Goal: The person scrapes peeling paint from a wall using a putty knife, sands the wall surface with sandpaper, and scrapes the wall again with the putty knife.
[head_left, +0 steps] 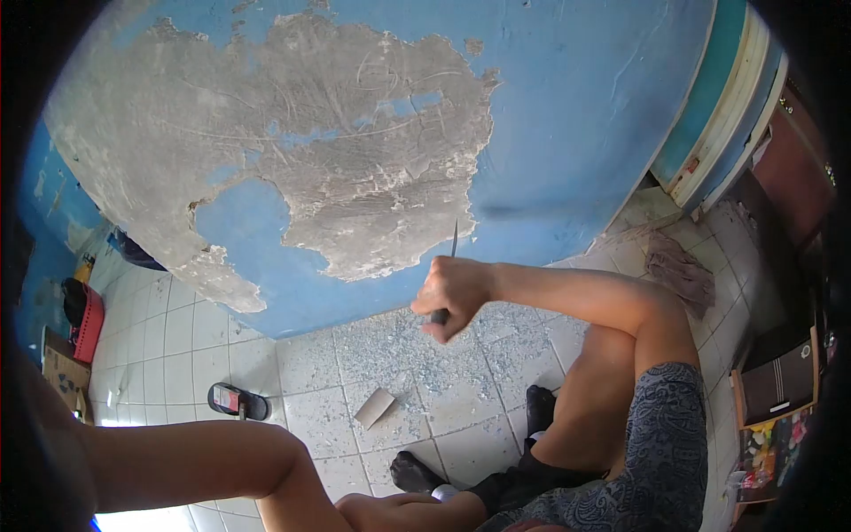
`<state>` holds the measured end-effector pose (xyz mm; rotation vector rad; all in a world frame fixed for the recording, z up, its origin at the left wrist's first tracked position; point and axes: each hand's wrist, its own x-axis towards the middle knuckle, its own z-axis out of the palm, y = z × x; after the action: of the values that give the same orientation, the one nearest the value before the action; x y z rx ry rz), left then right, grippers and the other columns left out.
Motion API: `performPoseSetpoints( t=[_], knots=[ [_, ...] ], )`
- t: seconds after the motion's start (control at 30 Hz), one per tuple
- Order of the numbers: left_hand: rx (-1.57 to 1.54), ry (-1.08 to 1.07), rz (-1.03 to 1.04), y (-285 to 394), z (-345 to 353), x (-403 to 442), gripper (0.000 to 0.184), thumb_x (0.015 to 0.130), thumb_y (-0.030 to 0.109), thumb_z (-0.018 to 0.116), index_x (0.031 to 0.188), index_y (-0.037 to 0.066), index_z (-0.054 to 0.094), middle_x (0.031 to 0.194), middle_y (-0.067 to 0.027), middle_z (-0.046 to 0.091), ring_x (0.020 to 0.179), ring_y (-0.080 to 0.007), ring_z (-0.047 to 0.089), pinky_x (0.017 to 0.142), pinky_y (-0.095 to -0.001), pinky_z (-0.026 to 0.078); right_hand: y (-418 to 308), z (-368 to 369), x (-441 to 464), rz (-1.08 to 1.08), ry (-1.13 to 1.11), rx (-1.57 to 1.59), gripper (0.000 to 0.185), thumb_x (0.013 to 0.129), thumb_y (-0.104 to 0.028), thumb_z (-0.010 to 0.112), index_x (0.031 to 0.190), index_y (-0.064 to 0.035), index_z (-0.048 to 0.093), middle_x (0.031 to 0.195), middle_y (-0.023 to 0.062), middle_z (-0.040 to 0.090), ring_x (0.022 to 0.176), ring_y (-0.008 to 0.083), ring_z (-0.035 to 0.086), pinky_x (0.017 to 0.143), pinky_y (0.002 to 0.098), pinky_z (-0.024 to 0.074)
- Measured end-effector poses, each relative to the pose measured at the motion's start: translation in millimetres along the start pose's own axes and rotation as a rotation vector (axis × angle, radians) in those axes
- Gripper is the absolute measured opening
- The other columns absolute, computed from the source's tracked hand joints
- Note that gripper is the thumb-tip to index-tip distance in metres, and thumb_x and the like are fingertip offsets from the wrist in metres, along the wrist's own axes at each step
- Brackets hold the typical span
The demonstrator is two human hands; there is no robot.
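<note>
My right hand is closed in a fist around the dark handle of a knife. The narrow, pointed blade sticks up from the top of the fist, and the handle's end shows below. The hand is in front of the blue wall, near the lower edge of a large patch of bare grey plaster with ragged paint edges. My left forearm stretches to the far left, where my left hand is lost in the dark image border. Its fingers cannot be made out.
Paint flakes litter the tiled floor below the wall. A flat cardboard-like piece and a black slipper lie there. A crumpled cloth is at right. A red basket stands at left.
</note>
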<state>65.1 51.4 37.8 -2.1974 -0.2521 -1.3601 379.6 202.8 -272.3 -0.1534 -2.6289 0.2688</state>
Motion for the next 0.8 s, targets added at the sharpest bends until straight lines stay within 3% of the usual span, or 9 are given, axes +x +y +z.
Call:
performPoseSetpoints(
  t=[0.07, 0.27, 0.33, 0.4, 0.43, 0.57, 0.8],
  knots=[
    [-0.001, -0.007, 0.003, 1.5, 1.0, 0.7, 0.055, 0.099, 0.032, 0.045, 0.151, 0.015, 0.036, 0.143, -0.0179, 0.052, 0.130, -0.0350, 0.051, 0.103, -0.0559, 0.042, 22.5, -6.2, -7.7, 0.096, -0.046, -0.046, 0.038, 0.080, -0.028, 0.066, 0.054, -0.0108, 0.044, 0.045, 0.0042, 0.046, 0.037, 0.0247, 0.049, 0.037, 0.0374, 0.0378],
    [-0.028, 0.019, -0.004, 1.0, 0.6, 0.0, 0.055, 0.099, 0.032, 0.045, 0.151, 0.015, 0.036, 0.143, -0.0174, 0.052, 0.129, -0.0348, 0.052, 0.104, -0.0566, 0.041, 11.7, 4.7, -9.3, -0.025, -0.075, -0.018, 0.039, 0.082, -0.032, 0.067, 0.056, -0.0085, 0.050, 0.048, 0.0078, 0.051, 0.040, 0.0269, 0.054, 0.039, 0.0378, 0.0430],
    [-0.057, 0.030, -0.019, -2.2, 3.8, 5.6, 0.055, 0.099, 0.032, 0.046, 0.151, 0.016, 0.036, 0.143, -0.0173, 0.052, 0.129, -0.0347, 0.052, 0.104, -0.0569, 0.041, 13.2, 10.0, -10.6, 0.037, -0.060, 0.028, 0.039, 0.083, -0.032, 0.067, 0.057, -0.0081, 0.051, 0.048, 0.0085, 0.052, 0.040, 0.0276, 0.054, 0.039, 0.0381, 0.0434],
    [-0.145, 0.011, -0.021, -6.4, 0.3, 12.6, 0.055, 0.099, 0.031, 0.046, 0.151, 0.016, 0.037, 0.143, -0.0171, 0.053, 0.129, -0.0346, 0.052, 0.104, -0.0571, 0.040, 32.8, 1.9, -26.7, 0.229, -0.143, -0.082, 0.041, 0.082, -0.031, 0.067, 0.053, -0.0081, 0.049, 0.043, 0.0086, 0.048, 0.037, 0.0275, 0.051, 0.038, 0.0369, 0.0423],
    [-0.270, -0.118, 0.017, -5.5, -7.0, 17.4, 0.054, 0.100, 0.031, 0.045, 0.151, 0.018, 0.036, 0.143, -0.0169, 0.053, 0.130, -0.0347, 0.051, 0.105, -0.0571, 0.040, 26.0, -2.3, -26.4, 0.236, -0.125, -0.056, 0.041, 0.081, -0.031, 0.067, 0.053, -0.0081, 0.048, 0.042, 0.0086, 0.047, 0.037, 0.0278, 0.050, 0.039, 0.0373, 0.0418],
    [-0.106, -0.071, -0.020, -2.9, -5.1, 3.2, 0.055, 0.100, 0.032, 0.045, 0.152, 0.018, 0.036, 0.143, -0.0169, 0.053, 0.130, -0.0346, 0.051, 0.105, -0.0570, 0.040, -3.5, -2.7, -5.7, 0.117, -0.073, 0.013, 0.042, 0.081, -0.030, 0.066, 0.051, -0.0080, 0.047, 0.042, 0.0086, 0.046, 0.037, 0.0290, 0.048, 0.040, 0.0390, 0.0408],
    [-0.044, -0.040, -0.043, 1.3, 3.7, -4.1, 0.055, 0.100, 0.033, 0.045, 0.152, 0.018, 0.035, 0.143, -0.0170, 0.052, 0.130, -0.0346, 0.051, 0.104, -0.0567, 0.041, 27.2, -6.6, -29.1, 0.288, -0.179, -0.139, 0.044, 0.083, -0.036, 0.063, 0.053, -0.0071, 0.050, 0.045, 0.0104, 0.049, 0.040, 0.0314, 0.052, 0.043, 0.0417, 0.0431]
  ],
)
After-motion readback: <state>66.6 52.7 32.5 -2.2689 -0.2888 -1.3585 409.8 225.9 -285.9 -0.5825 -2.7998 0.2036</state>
